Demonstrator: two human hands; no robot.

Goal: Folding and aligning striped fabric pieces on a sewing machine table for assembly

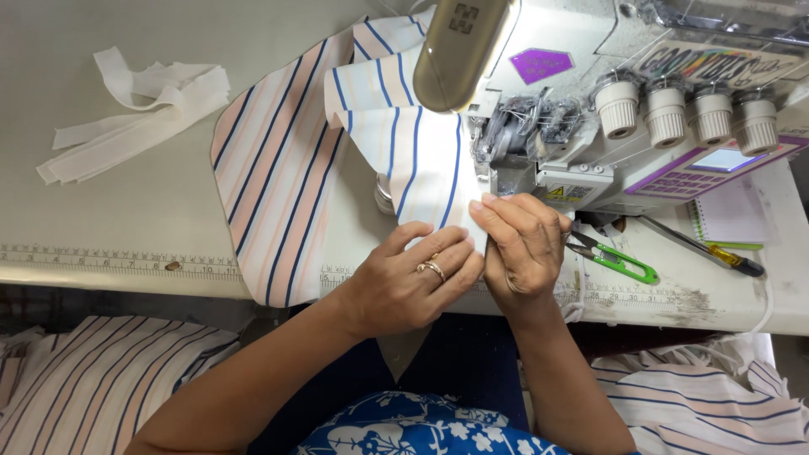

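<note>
Head view, looking down at a sewing station. Striped fabric piece (413, 160) (white ground, peach and blue stripes) lies on the pale table (126, 202), its near end folded and brought up to the front of the sewing machine (590, 126), just below the needle area. Left hand (404, 282) rests on the near edge of the fabric, fingers (442, 248) pressed together and curled, tips pinching the cloth edge against the right hand; a ring (432, 270) shows on one finger. Right hand (522, 244) sits touching the left, fingers bent and close together, tips pressing the fabric corner down just in front of the machine's base (thumb hidden, so the exact pinch point cannot be told). The rest of the fabric trails away to the left and over the table's front edge. A ruler strip (101, 259) runs along that front edge. Green-handled thread snips (615, 259) lie just beside the right hand, on its outer side; a screwdriver with a yellow-and-black handle (708, 250) lies further out, near a small notebook (731, 215). Four thread tension knobs (687, 114) stand in a row on the machine top. A loose bundle of white fabric strips (139, 109) lies well apart at far left. More striped cloth (101, 379) is heaped below the table on both sides.
</note>
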